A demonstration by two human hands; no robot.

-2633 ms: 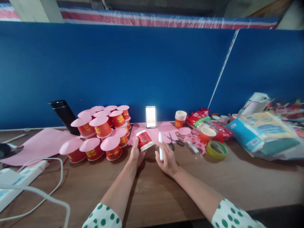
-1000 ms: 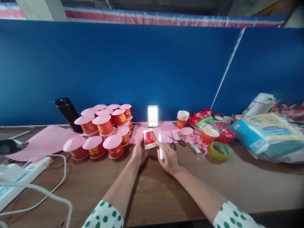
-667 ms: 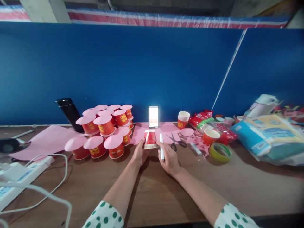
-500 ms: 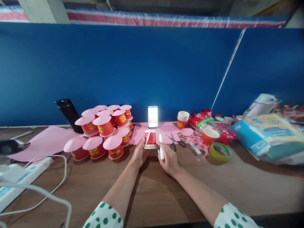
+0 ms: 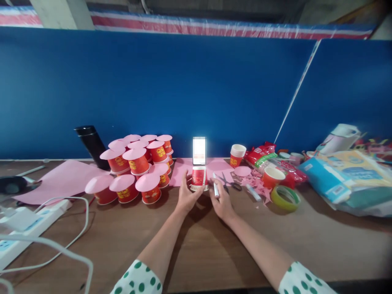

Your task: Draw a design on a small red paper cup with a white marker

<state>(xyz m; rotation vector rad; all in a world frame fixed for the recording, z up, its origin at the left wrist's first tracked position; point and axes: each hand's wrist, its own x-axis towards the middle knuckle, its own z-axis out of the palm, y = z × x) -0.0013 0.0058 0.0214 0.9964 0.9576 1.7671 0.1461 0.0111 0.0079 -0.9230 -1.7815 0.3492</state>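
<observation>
Upside down at the middle of the table, a red paper cup [image 5: 199, 177] has its wide rim toward the tabletop. My left hand [image 5: 189, 197] grips it from the left, thumb across the lower edge. My right hand [image 5: 223, 204] is closed around a white glue stick or marker [image 5: 216, 188]; which one I cannot tell. Its fingertips are close to the cup's right side. Behind the cup a lit phone [image 5: 199, 151] stands upright on a pink paper sheet [image 5: 180, 171]. Black-handled scissors [image 5: 235, 186] lie just beyond my right hand.
Several red cups with pink paper discs [image 5: 126, 190] stand stacked at left, beside a black bottle [image 5: 91, 145] and a white power strip [image 5: 39, 220]. Rightward are stacked cups [image 5: 237, 157], pink scraps [image 5: 260, 185], a tape roll [image 5: 277, 200] and a plastic-wrapped pack [image 5: 339, 173].
The cup has turned in my left hand, its pale seam strip shifting from left to right. My right hand has moved slightly right, tilting the white stick. The view has shifted a little.
</observation>
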